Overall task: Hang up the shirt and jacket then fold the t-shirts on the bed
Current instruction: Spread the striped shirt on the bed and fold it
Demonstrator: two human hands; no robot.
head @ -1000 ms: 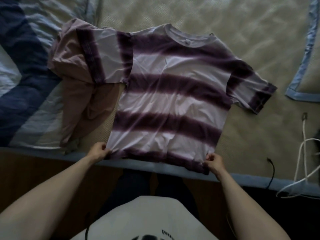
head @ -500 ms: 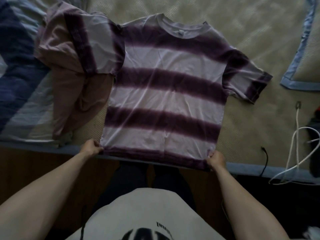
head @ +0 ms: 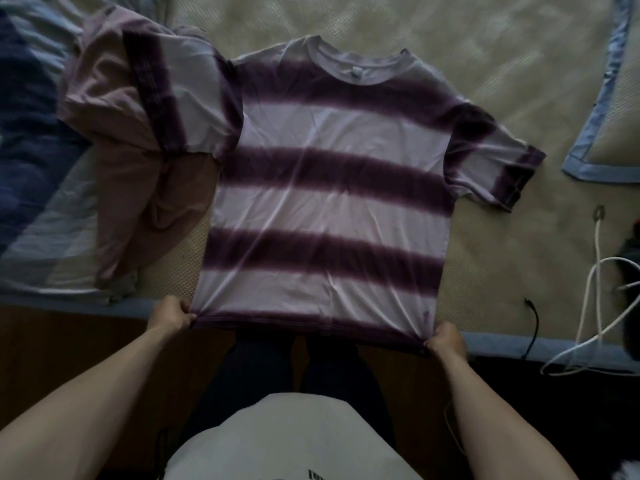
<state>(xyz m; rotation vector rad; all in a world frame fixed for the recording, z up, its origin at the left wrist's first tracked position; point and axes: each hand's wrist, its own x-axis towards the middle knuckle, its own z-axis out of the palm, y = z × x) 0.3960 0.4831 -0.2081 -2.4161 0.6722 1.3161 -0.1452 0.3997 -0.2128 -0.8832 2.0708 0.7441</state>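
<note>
Beige bed mat (head: 450, 36), blue-edged; striped t-shirt (head: 325, 202) flat.

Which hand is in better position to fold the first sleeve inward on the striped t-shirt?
Right, probably. The right hand sits below the flat, free right sleeve. The left hand faces a sleeve draped over the pink garment.

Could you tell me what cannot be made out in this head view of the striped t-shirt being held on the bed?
- Left hand and right hand: fingertips tucked under the striped t-shirt hem.
- Pink garment: crumpled, partly under the striped sleeve, so its type is unclear.
- White cable: cut off by the right edge.
</note>
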